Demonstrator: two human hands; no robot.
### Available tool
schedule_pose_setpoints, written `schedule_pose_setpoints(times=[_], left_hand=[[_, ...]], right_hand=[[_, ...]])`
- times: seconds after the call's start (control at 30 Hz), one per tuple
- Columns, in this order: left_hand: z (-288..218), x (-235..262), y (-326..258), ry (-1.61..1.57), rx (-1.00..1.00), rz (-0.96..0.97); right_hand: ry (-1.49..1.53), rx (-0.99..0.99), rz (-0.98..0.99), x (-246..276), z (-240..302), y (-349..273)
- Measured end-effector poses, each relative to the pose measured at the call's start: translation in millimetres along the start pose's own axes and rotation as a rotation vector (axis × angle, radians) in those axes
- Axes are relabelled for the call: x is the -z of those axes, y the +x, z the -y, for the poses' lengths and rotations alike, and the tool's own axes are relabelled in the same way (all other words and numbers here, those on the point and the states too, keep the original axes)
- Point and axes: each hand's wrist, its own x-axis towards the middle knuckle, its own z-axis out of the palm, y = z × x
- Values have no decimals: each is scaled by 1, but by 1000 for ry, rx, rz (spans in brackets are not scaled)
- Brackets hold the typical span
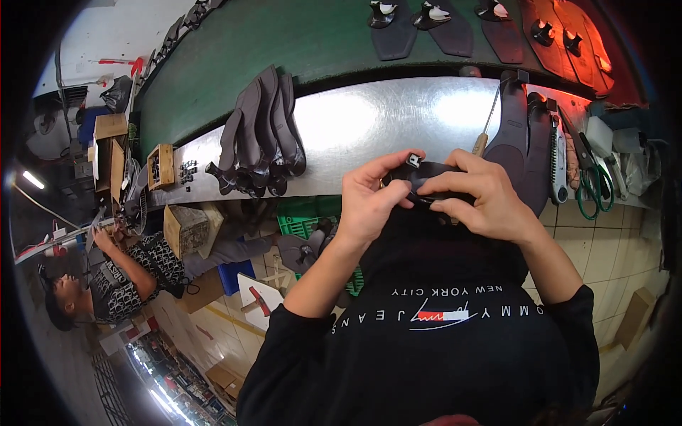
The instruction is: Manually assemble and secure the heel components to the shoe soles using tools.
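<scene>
Above the near edge of the metal bench, both my hands work on a dark sandal strap [429,171]. My left hand [369,200] pinches its left end between thumb and fingers. A small square black-and-white buckle [414,160] shows at my left fingertips. With fingers curled, my right hand [484,197] grips the strap's right side. My fingers cover much of the strap. Right of my right hand lie dark sandal soles [509,142], beside a thin awl [484,135] with a wooden handle.
Several dark sandals [263,128] lie piled on the metal bench [341,113], left of small black pieces [187,174] and a wooden box [161,166]. Scissors [595,177] and a utility knife [559,163] lie right. Soles ride the green belt [312,35]. A co-worker [128,277] is at left.
</scene>
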Motion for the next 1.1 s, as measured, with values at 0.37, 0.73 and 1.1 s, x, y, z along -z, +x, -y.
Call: schedule_pose_setpoints(times=[0.37,0.73,1.1], left_hand=[[-1,-5,8,-29,-13,-21],[-10,-4,6,-387,333,16],[-22,13,1,-265,256,204]], right_hand=[[99,-157,-87,-14,-3,-4],[-142,155,-345,-20,-5,-10],[-239,201,-323,-4,23,-6]])
